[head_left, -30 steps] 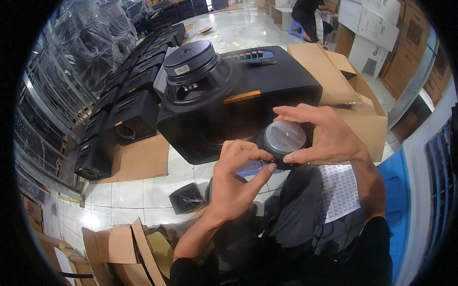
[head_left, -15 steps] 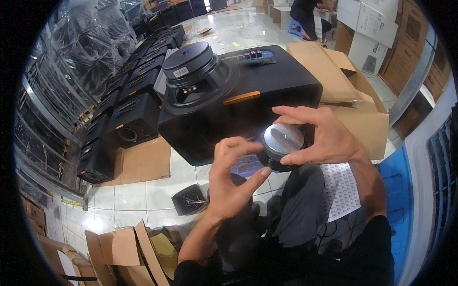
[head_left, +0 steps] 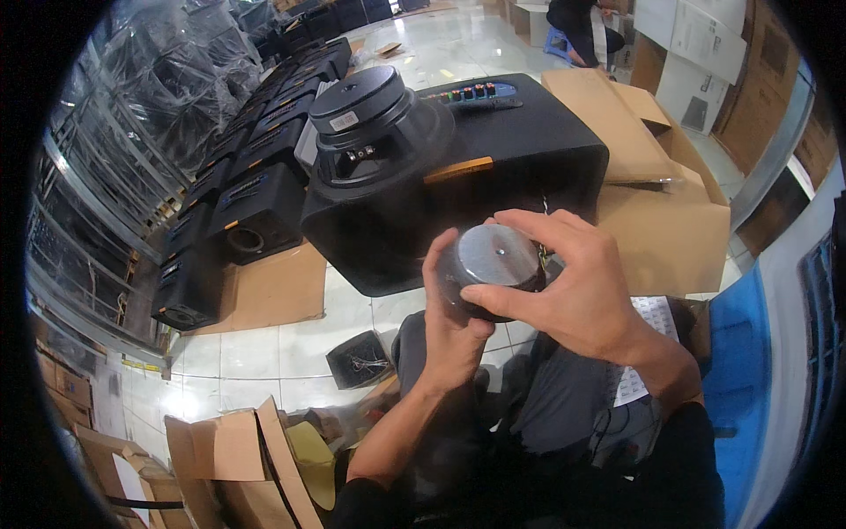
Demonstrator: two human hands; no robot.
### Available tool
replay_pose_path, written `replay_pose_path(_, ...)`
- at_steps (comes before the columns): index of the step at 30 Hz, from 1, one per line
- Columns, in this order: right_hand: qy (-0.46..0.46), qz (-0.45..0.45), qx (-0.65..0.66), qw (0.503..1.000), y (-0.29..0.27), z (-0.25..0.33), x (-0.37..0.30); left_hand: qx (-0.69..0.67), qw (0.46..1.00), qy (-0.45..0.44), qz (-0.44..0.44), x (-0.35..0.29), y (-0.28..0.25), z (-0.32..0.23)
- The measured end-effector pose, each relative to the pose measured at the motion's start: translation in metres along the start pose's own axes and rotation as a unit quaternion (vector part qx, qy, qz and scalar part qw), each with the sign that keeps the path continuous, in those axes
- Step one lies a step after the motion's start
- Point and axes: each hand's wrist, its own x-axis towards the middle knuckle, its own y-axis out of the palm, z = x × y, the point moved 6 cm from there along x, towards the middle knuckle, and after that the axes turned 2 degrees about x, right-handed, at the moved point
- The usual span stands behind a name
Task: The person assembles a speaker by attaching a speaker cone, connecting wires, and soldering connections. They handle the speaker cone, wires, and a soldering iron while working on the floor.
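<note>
A small round speaker driver (head_left: 499,254) with a silver metal back faces up between my hands, above my lap. My right hand (head_left: 577,286) grips its rim, thumb on the near side and fingers at the far side. My left hand (head_left: 451,339) is closed round the driver's left side and underneath; part of its grip is hidden. Thin wires (head_left: 545,256) show beside my right fingers. Just beyond stands a black speaker cabinet (head_left: 529,132) on its side, with a larger speaker driver (head_left: 366,123) resting magnet-up on top.
More black speaker cabinets (head_left: 256,216) stand in rows at the left. An open cardboard box (head_left: 670,247) is to the right, near a blue plastic surface (head_left: 738,353). A dark tray (head_left: 359,360) of small parts lies on the tiled floor. Another person (head_left: 582,31) sits far off.
My left hand has closed in on the small driver, from fingers apart beside it to holding its side. The driver has shifted slightly left; my right hand still grips it.
</note>
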Motion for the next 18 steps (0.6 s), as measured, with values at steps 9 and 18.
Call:
replay_pose_path(9,-0.111,-0.058,0.089,0.988,-0.016,-0.001,-0.011,-0.246,0.961,-0.120,0.046,-0.006,-0.009,-0.001)
replay_pose_path(18,-0.182,-0.042,0.035,0.982,-0.006,-0.005,-0.019,-0.257,0.954,-0.140,0.057,-0.009,-0.007,0.008)
